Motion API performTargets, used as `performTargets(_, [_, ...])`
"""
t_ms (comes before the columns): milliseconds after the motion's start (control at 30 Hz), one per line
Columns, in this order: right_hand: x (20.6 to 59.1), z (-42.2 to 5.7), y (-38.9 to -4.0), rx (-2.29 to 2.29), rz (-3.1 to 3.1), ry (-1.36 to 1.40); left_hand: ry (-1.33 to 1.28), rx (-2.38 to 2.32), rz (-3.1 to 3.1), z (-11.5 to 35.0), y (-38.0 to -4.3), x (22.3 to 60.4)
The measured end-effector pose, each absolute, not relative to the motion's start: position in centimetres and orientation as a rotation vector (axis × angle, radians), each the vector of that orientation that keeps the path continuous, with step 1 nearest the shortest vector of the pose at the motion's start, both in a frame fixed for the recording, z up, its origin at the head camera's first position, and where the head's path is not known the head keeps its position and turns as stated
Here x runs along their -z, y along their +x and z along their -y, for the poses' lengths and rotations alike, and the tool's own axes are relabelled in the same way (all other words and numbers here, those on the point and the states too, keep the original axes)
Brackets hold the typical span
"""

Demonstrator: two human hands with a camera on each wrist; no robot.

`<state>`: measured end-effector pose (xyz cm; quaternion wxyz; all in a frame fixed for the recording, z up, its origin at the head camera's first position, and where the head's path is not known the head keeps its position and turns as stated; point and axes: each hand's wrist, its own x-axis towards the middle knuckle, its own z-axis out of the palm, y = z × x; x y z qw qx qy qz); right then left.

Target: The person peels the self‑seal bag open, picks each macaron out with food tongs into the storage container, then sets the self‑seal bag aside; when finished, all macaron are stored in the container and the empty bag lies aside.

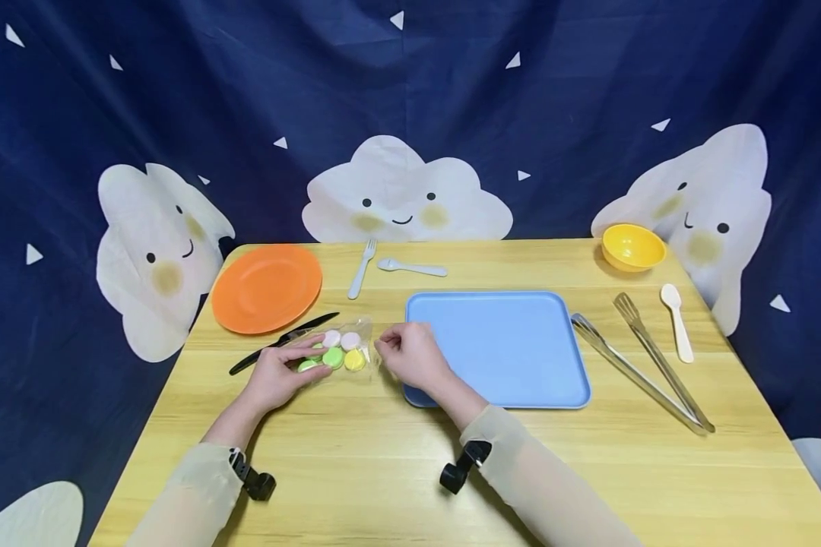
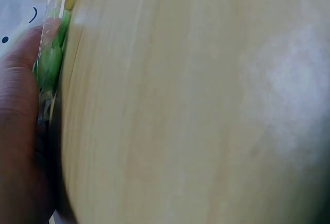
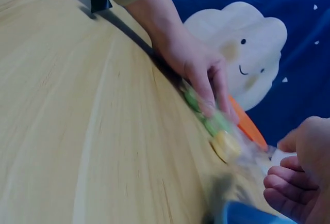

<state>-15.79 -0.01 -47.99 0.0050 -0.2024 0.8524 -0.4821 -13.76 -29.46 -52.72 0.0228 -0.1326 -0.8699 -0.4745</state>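
Note:
A clear plastic bag (image 1: 368, 328) lies on the table left of the blue tray, holding several round macaron-like pieces (image 1: 333, 358) in green, yellow and pale pink. My left hand (image 1: 279, 374) grips the bag's left part, thumb near me and fingers across its far side. In the left wrist view, its thumb side (image 2: 20, 84) shows against the bag and the green pieces (image 2: 50, 66). At the bag's right end, my right hand (image 1: 416, 353) pinches the clear edge between thumb and curled fingers. The right wrist view shows this hand (image 3: 304, 175) beside the blurred plastic.
Behind the left hand are a black knife (image 1: 246, 362) and an orange plate (image 1: 267, 289). A grey fork (image 1: 361, 272) and spoon (image 1: 417, 268) lie at the back. The blue tray (image 1: 499, 349) sits under the right wrist; metal tongs (image 1: 646, 380), a white spoon (image 1: 677, 323) and a yellow bowl (image 1: 632, 248) are rightward.

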Motion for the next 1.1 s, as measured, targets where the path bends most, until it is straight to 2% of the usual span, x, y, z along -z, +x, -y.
performTargets(333, [48.8,2.9,-16.3,1.315,-2.688,-0.688,-0.437,1.498,2.652,29.0,-13.7,52.8])
performTargets(667, [48.5,1.7,-16.7,1.361,-2.650,-0.603,-0.441,1.464,2.651,29.4,-13.6,52.7])
performTargets(1100, [48.2,2.4,-17.7,1.343,-2.662,-0.668,-0.449,1.420,2.646,29.3,-13.6,52.9])
